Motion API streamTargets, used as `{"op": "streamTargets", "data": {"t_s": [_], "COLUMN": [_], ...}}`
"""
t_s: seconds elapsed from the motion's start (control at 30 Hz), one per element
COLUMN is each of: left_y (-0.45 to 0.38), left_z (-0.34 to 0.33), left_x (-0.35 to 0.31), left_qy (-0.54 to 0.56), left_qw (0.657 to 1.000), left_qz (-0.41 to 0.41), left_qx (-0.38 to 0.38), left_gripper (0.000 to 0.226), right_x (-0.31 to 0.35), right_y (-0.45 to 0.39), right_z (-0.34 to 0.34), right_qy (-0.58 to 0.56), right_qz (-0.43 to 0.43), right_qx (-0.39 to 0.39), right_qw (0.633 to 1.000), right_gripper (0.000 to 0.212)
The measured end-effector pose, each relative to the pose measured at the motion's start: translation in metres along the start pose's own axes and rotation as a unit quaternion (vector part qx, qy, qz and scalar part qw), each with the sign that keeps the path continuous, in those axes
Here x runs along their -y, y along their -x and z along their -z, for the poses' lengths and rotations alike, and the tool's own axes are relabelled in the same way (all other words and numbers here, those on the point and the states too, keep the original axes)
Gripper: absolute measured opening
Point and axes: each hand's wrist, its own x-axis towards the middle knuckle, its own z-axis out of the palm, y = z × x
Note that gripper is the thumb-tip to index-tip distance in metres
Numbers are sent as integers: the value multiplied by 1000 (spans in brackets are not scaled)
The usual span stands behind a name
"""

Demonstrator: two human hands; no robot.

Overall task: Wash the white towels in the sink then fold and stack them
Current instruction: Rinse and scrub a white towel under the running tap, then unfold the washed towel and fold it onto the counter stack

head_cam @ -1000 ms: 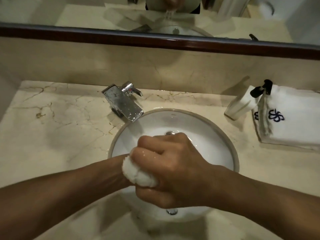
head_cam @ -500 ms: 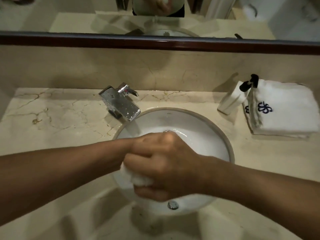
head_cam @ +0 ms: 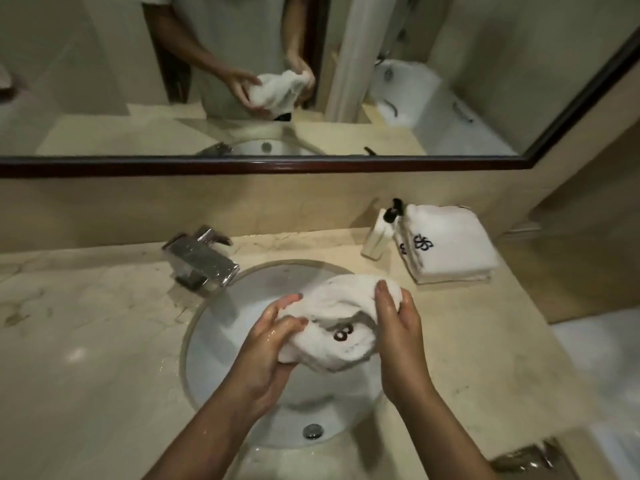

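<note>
A wet white towel (head_cam: pixel 341 318) with a dark embroidered mark is bunched up above the round white sink (head_cam: pixel 221 327). My left hand (head_cam: pixel 273 341) grips its left end, thumb and fingers curled over the cloth. My right hand (head_cam: pixel 398 320) holds the right end, fingers wrapped over the top. Both hands are wet. A stack of folded white towels (head_cam: pixel 450 247) with a dark logo lies on the counter at the back right.
A chrome faucet (head_cam: pixel 201 259) stands at the sink's back left. A white pump bottle (head_cam: pixel 379 233) leans beside the folded stack. Beige marble counter (head_cam: pixel 86 323) spreads left. A dark-framed mirror (head_cam: pixel 263 164) spans the wall. The drain overflow (head_cam: pixel 312 431) sits near the front rim.
The tightly squeezed ball of towel has been opened out; my hands have drawn apart, each now holding one end. The camera view has tilted up, showing more mirror.
</note>
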Motion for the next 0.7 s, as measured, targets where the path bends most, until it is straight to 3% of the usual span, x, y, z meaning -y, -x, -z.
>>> {"op": "streamTargets", "data": {"t_s": [0.07,0.13,0.3,0.47,0.53,0.63,0.7], "left_y": [9,16,26,21,19,17,15], "left_z": [-5,-12,-42,-84,-105,-130,-144], "left_x": [0,-2,-6,8,17,32,46], "left_qy": [-42,-118,-232,-383,-340,-183,-193], "left_qw": [998,987,958,916,931,975,973], "left_qz": [-52,-106,-146,-119,-130,-81,-70], "left_qx": [11,30,81,7,-37,-99,-103], "left_gripper": [64,70,62,40,20,38,53], "right_x": [-6,-6,15,39,47,53,57], "right_y": [-8,-11,-4,6,9,1,-7], "right_z": [15,29,57,101,127,158,180], "right_qy": [-25,-45,-153,-160,-148,-67,-75], "right_qz": [-93,-151,-90,-50,-20,14,24], "right_qx": [0,34,71,200,254,201,155], "right_qw": [995,987,982,965,956,977,985], "right_gripper": [55,66,60,63,62,44,37]}}
